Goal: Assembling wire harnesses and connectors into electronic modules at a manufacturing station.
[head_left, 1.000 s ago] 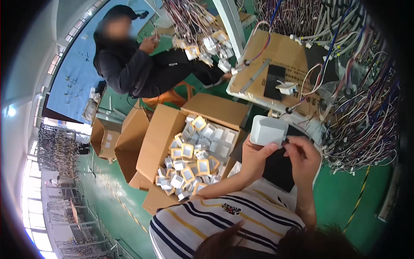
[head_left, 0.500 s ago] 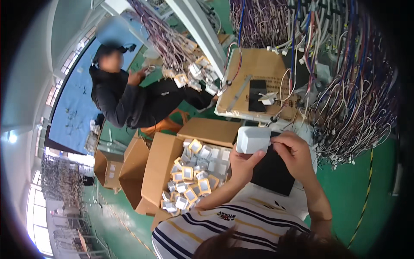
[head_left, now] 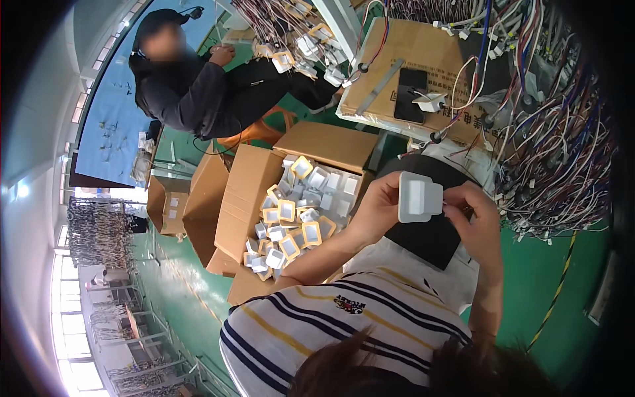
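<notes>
A white plastic housing (head_left: 418,197), with a wide flange and a boxy body, is held above my lap. My left hand (head_left: 378,210) grips it by the flange, fingers mostly behind it. At the narrow end, my right hand (head_left: 477,221) has thumb and index finger pinched together against the housing. Whatever small thing sits between those fingertips is too hidden to name. Beneath both hands a black sheet (head_left: 426,241) covers part of my lap.
Left of me, an open carton (head_left: 250,198) holds many white housings, some with yellow-orange frames. Ahead, a phone (head_left: 411,96) and a wired housing (head_left: 431,102) lie on a cardboard-topped table (head_left: 377,49). Wire bundles (head_left: 555,159) hang at right. A co-worker (head_left: 178,92) sits far left.
The view has shifted, so the carton and table appear higher. The housing in my left hand has turned slightly and lies farther right in the picture. My right fingers stay at its end.
</notes>
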Motion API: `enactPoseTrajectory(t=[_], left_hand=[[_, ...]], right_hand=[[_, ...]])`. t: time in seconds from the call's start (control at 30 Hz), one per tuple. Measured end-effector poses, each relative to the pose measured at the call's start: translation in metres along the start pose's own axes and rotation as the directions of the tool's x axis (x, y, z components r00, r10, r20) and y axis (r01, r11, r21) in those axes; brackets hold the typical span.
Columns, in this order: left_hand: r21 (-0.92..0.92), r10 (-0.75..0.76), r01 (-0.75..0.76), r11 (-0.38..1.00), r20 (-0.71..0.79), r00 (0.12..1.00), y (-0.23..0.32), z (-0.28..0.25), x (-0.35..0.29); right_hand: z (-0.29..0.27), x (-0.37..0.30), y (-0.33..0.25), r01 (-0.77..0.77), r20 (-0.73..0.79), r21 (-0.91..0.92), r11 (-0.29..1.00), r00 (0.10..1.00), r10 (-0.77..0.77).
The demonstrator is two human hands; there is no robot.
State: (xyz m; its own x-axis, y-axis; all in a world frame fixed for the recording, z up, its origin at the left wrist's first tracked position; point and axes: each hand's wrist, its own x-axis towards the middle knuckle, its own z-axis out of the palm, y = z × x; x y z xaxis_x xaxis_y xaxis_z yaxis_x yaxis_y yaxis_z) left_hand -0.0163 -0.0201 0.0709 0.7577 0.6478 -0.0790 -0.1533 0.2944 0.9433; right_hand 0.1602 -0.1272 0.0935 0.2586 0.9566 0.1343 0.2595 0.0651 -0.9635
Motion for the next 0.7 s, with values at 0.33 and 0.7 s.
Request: enactPoseTrajectory(t=[0.33, 0.7], left_hand=[[-0.131, -0.092, 0.086, 0.988, -0.041, 0.995, 0.012, 0.004, -0.002], [0.118, -0.067, 0.063, 0.991, 0.027, 0.997, 0.016, 0.001, -0.009]], right_hand=[[-0.007, 0.002, 0.013, 0.239, -0.036, -0.232, 0.943, 0.967, -0.254], [0.006, 0.008, -0.010, 0.128, 0.105, 0.040, 0.991, 0.986, -0.132]])
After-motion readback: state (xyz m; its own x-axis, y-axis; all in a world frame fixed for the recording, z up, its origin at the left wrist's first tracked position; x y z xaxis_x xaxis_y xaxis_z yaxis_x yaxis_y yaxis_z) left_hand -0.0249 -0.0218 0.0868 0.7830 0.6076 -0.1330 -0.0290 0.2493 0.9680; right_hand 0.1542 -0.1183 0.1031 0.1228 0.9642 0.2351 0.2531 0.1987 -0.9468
